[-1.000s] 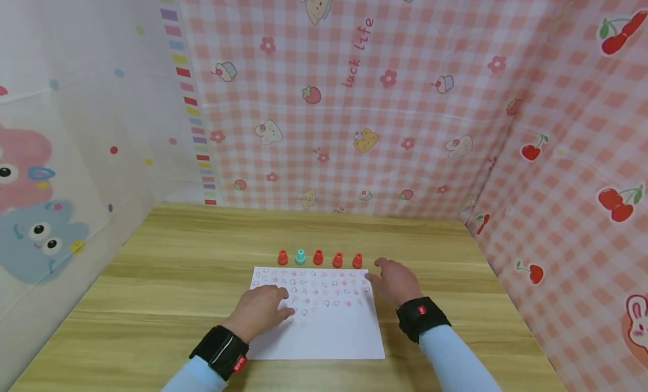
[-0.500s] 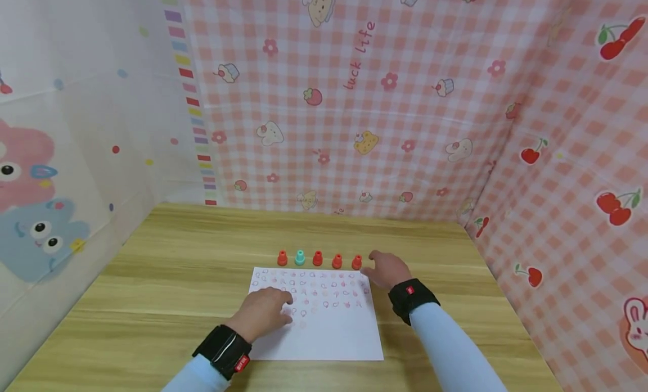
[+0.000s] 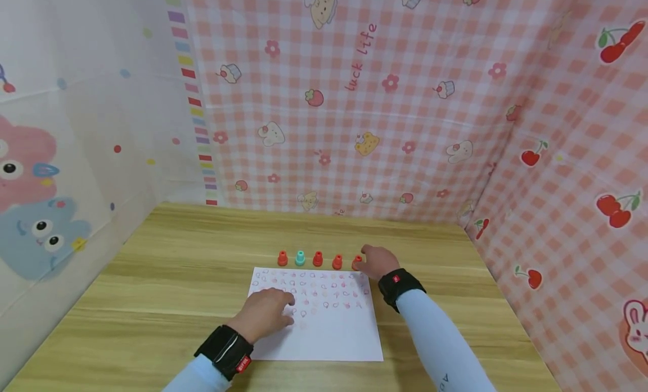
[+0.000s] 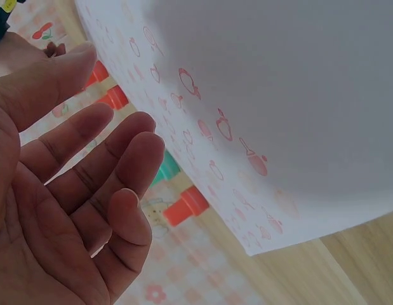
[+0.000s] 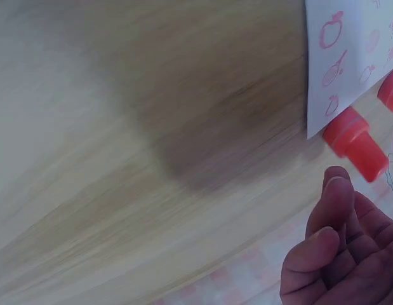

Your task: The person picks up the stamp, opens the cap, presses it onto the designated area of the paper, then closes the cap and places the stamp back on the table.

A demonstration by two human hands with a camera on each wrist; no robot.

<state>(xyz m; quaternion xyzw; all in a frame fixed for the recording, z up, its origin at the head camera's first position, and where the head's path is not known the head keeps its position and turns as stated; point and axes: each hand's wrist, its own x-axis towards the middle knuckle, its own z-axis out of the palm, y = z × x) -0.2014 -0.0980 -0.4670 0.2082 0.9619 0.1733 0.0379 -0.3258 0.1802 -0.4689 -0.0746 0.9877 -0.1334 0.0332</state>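
Note:
My left hand [image 3: 264, 314] hovers over the left part of a white paper sheet [image 3: 339, 338], fingers relaxed and slightly bent, holding nothing. Small red and pink outline prints cover the sheet's upper part. Beyond its far edge stands a row of small stamps. My right hand [image 3: 379, 262] reaches to the rightmost red stamp [image 3: 357, 265], partly covering it in the head view. In the right wrist view, that red stamp [image 5: 356, 143] stands by the paper's corner, just off the fingertips, which do not grip it.
Left of that stamp stand another red stamp [image 3: 337, 262], a middle red one [image 3: 318, 259], a teal stamp [image 3: 300, 258] and a leftmost red stamp [image 3: 282, 258]. The wooden table [image 3: 152, 302] meets a pink checked cloth [image 3: 329, 127] at the back.
My right hand has moved left and slightly forward, from beside the row to the rightmost red stamp. My left hand has barely shifted over the paper.

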